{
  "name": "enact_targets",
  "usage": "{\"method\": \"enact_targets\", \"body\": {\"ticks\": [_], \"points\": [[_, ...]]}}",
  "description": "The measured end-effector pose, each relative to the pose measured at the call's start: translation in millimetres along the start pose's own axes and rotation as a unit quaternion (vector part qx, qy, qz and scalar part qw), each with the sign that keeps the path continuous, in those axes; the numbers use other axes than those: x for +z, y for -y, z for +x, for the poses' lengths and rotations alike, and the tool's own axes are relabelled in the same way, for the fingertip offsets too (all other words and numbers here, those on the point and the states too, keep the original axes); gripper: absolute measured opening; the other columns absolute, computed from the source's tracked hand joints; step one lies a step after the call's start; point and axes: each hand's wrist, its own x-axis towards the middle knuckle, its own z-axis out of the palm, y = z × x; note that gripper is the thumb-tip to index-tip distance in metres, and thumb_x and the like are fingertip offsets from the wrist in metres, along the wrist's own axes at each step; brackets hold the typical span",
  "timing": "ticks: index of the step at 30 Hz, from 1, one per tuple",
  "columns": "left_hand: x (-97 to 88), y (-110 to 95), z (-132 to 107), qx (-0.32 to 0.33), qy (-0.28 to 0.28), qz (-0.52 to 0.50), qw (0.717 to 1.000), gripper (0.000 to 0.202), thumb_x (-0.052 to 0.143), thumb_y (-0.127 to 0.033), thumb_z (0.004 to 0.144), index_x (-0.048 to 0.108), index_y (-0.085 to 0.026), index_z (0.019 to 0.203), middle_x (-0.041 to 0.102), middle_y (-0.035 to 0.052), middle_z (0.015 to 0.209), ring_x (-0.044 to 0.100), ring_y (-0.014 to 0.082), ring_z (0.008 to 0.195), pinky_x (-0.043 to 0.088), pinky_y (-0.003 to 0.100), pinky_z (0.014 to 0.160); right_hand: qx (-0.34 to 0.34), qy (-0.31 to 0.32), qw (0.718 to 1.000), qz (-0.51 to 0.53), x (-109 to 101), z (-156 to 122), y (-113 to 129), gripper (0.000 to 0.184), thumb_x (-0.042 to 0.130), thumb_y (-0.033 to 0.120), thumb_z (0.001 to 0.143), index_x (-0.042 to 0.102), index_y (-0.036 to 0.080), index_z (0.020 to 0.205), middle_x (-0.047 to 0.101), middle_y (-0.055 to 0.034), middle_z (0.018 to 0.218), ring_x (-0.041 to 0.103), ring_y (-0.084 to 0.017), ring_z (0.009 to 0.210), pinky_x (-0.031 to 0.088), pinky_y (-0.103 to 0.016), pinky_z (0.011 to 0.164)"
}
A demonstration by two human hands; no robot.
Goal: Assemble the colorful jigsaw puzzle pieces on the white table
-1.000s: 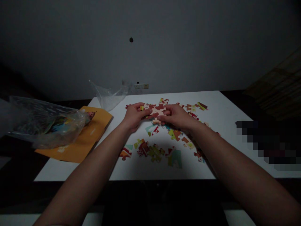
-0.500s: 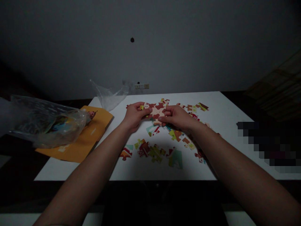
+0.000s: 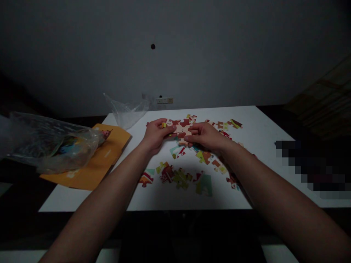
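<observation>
Between my two hands are joined puzzle pieces (image 3: 183,128), cream with brown patches, raised a little over the table. My left hand (image 3: 156,136) pinches their left side, thumb on top. From the right, my right hand (image 3: 204,134) grips the lower right part between thumb and fingers. A seam shows between the upper and lower pieces. Loose puzzle pieces lie below and behind the hands: a red barn piece (image 3: 166,174), a green piece (image 3: 181,179) and a teal piece (image 3: 205,184). Some pieces are hidden under my right forearm.
On the left of the white table (image 3: 148,202) lies an orange envelope (image 3: 109,148), partly under a clear plastic bag (image 3: 79,157) with printed contents. Another clear plastic bag (image 3: 128,115) stands at the back left. More pieces (image 3: 230,125) lie toward the back right.
Both hands stay in nearly the same place, still gripping the puzzle pieces. The whole view has shifted very slightly; the loose pieces lie as before.
</observation>
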Motion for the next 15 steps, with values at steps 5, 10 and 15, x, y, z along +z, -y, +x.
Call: {"method": "enact_targets", "body": {"ticks": [5,10,15], "points": [[0.2,0.0,-1.1,-0.002,0.004,-0.002,1.0,0.046,0.106,-0.026,0.061,0.078,-0.012,0.095,0.086,0.0116,0.1,0.081,0.02,0.083,0.071,0.033,0.078,-0.006,-0.007,1.0,0.022,1.9,-1.0,2.0,0.028,0.096,0.038,0.075,0.073,0.023,0.081,0.073,-0.0026,0.074,0.062,-0.015,0.066,0.045,-0.031,0.06],[0.9,-1.8,-1.3,-0.003,0.001,-0.004,1.0,0.047,0.107,-0.026,0.059,0.077,-0.013,0.094,0.086,0.0108,0.099,0.081,0.0196,0.082,0.071,0.033,0.077,-0.003,-0.012,0.999,0.043,3.2,-0.2,1.4,0.028,0.097,0.036,0.073,0.076,0.023,0.086,0.077,-0.0045,0.083,0.066,-0.016,0.07,0.051,-0.032,0.065],[2.3,-4.1,-2.3,-0.001,-0.002,-0.013,1.0,0.05,0.108,-0.026,0.056,0.076,-0.013,0.092,0.083,0.0071,0.092,0.079,0.0172,0.077,0.071,0.03,0.075,0.011,-0.034,0.998,0.061,4.9,0.0,2.1,0.032,0.099,0.037,0.069,0.074,0.023,0.082,0.075,-0.0031,0.076,0.067,-0.016,0.067,0.05,-0.03,0.062]]}}
